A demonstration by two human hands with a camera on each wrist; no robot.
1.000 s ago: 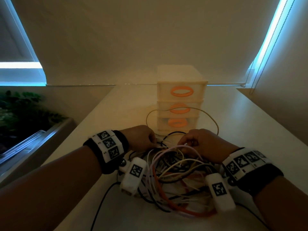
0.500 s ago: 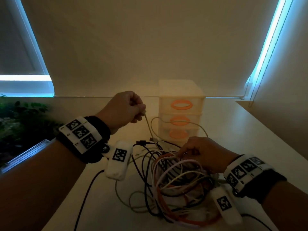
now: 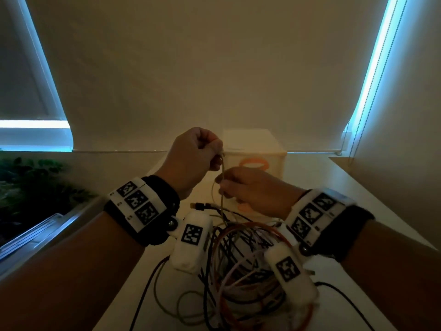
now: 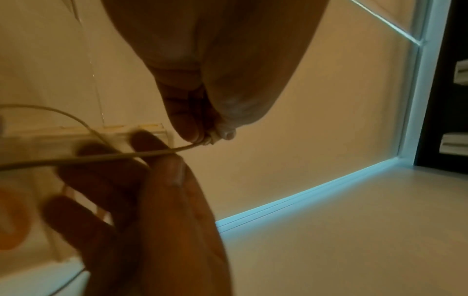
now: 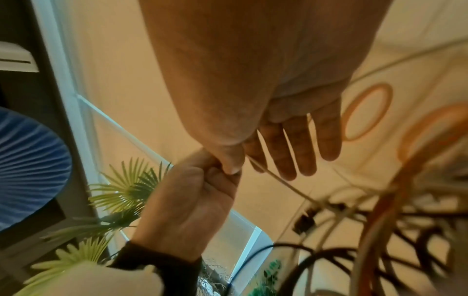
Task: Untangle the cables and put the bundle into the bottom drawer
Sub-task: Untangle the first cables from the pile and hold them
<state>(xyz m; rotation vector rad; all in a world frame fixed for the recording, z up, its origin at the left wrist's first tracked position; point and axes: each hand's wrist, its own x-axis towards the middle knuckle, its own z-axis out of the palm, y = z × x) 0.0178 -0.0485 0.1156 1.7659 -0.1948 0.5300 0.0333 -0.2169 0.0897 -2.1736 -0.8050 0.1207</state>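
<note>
Both hands are raised above the cable tangle (image 3: 241,266), which lies on the table (image 3: 372,211) in front of the drawer unit (image 3: 260,149); the left hand (image 3: 193,156) pinches the plug end of a pale cable (image 3: 222,185). Just below it, the right hand (image 3: 253,189) nips that same cable between thumb and forefinger, its other fingers (image 5: 306,140) straight.

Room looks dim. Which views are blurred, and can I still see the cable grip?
Head: dim, warm, sharp enough; left hand pinches the thin beige cable. Left wrist: right hand blurred, grip clear. Right wrist: tangled pile of cables smeared.
</note>
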